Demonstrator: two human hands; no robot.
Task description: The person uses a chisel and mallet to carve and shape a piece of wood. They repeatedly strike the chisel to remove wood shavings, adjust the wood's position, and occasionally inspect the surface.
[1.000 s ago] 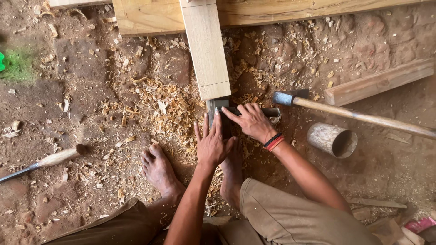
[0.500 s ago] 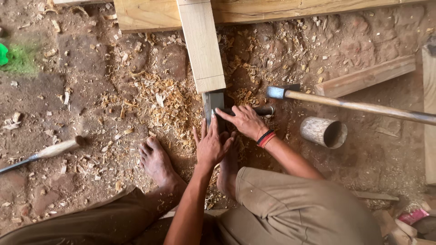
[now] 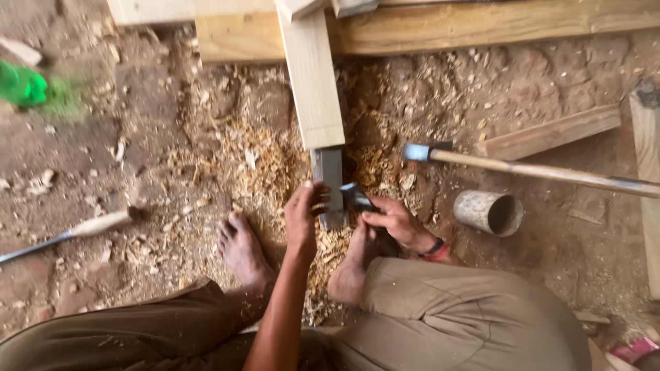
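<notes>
A pale wooden plank (image 3: 313,82) runs down from the top, with a flat grey metal blade (image 3: 328,172) sticking out of its near end over the wood shavings. My left hand (image 3: 302,218) curls its fingers around the blade's left edge near its lower end. My right hand (image 3: 393,221), with a dark and red wristband, pinches a small dark metal piece (image 3: 354,197) just right of the blade. My bare feet (image 3: 240,251) rest on the dirt below the hands.
A long wooden-handled hammer-like tool (image 3: 543,172) lies to the right, its metal head close to the blade. A tin can (image 3: 488,211) lies on its side below it. A wood offcut (image 3: 550,134), a beam (image 3: 481,24), a handled tool (image 3: 89,225) and a green object (image 3: 24,86) lie around.
Both hands had lain flat over the blade's end. Now the left curls round its edge, and the right has drawn back to the right with a small dark piece in its fingers.
</notes>
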